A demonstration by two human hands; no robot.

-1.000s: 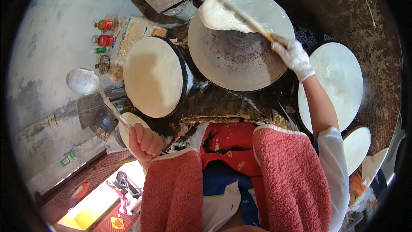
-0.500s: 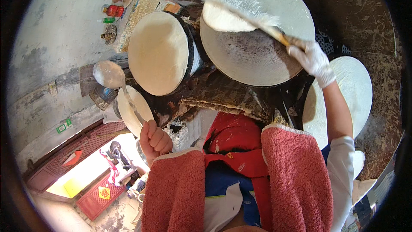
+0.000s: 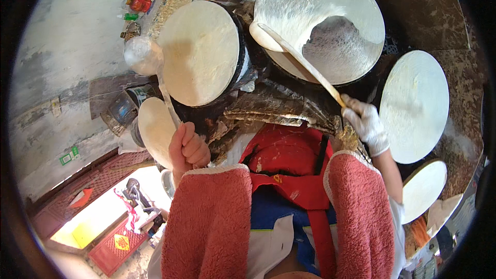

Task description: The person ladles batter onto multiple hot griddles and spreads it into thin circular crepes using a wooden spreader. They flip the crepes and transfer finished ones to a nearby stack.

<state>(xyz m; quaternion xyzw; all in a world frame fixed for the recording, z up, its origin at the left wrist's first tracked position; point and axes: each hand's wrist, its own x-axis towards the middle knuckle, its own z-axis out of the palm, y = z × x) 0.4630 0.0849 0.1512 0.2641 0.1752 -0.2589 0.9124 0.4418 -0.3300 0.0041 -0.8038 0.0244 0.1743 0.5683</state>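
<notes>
My bare left hand [image 3: 189,147] is closed round the handle of a metal ladle [image 3: 143,56], whose bowl hangs beside the pale round griddle at left. In a white glove, my right hand [image 3: 367,126] grips a long wooden batter spreader [image 3: 312,68]. Its blade lies across the near left part of the large round griddle [image 3: 336,46]. White batter [image 3: 289,5] covers the far and left areas of that griddle, while a dark patch shows through at its middle and right.
Pale-coated rounds surround me: a left griddle [image 3: 199,57], a smaller round [image 3: 155,132], a right griddle [image 3: 416,108] and a small right round [image 3: 424,191]. Several bottles [image 3: 139,4] stand at the far left. A stained ledge [image 3: 279,106] runs before my red apron [image 3: 289,150].
My right hand has come down and nearer, bringing the spreader toward the griddle's near left edge. Batter now covers more of the surface. The ladle has shifted up and slightly right.
</notes>
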